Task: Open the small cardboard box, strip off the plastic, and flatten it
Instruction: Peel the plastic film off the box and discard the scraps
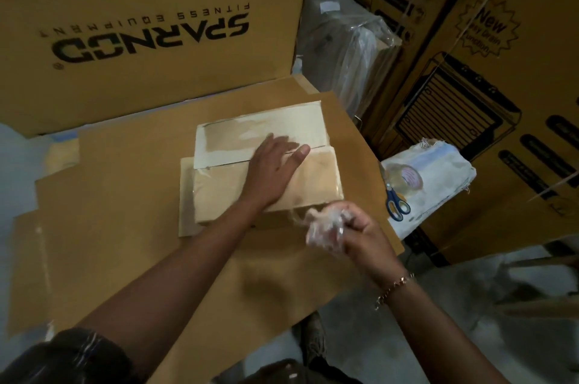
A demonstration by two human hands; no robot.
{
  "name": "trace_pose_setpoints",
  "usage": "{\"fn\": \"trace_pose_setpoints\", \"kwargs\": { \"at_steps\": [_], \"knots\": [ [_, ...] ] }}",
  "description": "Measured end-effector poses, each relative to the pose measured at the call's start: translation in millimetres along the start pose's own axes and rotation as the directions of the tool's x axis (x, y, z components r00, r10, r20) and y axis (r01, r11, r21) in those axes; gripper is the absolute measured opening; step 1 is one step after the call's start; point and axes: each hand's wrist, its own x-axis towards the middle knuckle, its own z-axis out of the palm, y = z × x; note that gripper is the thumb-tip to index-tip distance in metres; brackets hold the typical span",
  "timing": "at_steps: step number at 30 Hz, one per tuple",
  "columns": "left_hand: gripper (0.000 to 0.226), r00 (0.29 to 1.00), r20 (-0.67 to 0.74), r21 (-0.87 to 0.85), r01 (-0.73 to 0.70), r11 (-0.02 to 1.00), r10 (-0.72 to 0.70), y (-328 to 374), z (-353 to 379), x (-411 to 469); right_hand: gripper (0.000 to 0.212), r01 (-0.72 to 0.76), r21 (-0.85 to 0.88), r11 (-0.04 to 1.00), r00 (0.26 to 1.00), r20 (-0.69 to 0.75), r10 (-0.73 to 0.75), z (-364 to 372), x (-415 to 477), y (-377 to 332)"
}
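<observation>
Small cardboard box (266, 176) flat on a large cardboard sheet (131, 195), one pale flap (263, 129) folded open. Pressed down by left hand (272, 167), fingers spread flat. Crumpled plastic (326, 227) clenched in right hand (363, 233) just beside box's near edge; scissors (395, 200) farther right.

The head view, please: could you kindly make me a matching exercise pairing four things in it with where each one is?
Things:
1. left hand
2. clear plastic
3. scissors
4. small cardboard box

Places:
A. on the white cloth at the right
B. lying on the big cardboard sheet
C. bunched in the right hand
D. pressed flat on the box top

Pairs: 1-D, 2-C, 3-A, 4-B
</observation>
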Motion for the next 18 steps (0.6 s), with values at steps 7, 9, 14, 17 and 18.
{"fn": "trace_pose_setpoints", "kwargs": {
  "at_steps": [7, 9, 14, 17, 18],
  "knots": [
    [0.029, 0.889, 0.047, -0.813, 0.299, 0.499, -0.455, 35.5, 4.2, -61.5, 0.042, 0.250, -0.963, 0.096, 0.876, 0.183, -0.445, 83.3, 44.6, -3.5],
    [0.032, 0.838, -0.029, -0.830, 0.283, 0.481, -0.544, 26.2, -18.8, -58.0, 0.056, 0.326, -0.945, -0.001, 0.908, 0.313, -0.278, 92.0, 42.6, -20.0],
    [0.054, 0.807, 0.374, -0.898, 0.439, 0.039, -0.457, 10.8, -67.9, -72.2, 0.048, 0.597, -0.757, 0.266, 0.750, 0.409, -0.520, 93.5, 17.1, -55.1],
    [0.087, 0.862, 0.477, -0.879, 0.468, -0.095, -0.171, 35.6, -63.0, -91.4, 0.050, 0.559, -0.804, 0.203, 0.778, 0.423, -0.465, 99.6, 34.1, -29.7],
    [0.095, 0.867, 0.484, -0.874, 0.475, -0.098, -0.113, 43.7, -60.9, -98.8, 0.041, 0.559, -0.795, 0.236, 0.762, 0.380, -0.525, 99.6, 41.9, -26.5]
  ]
}}
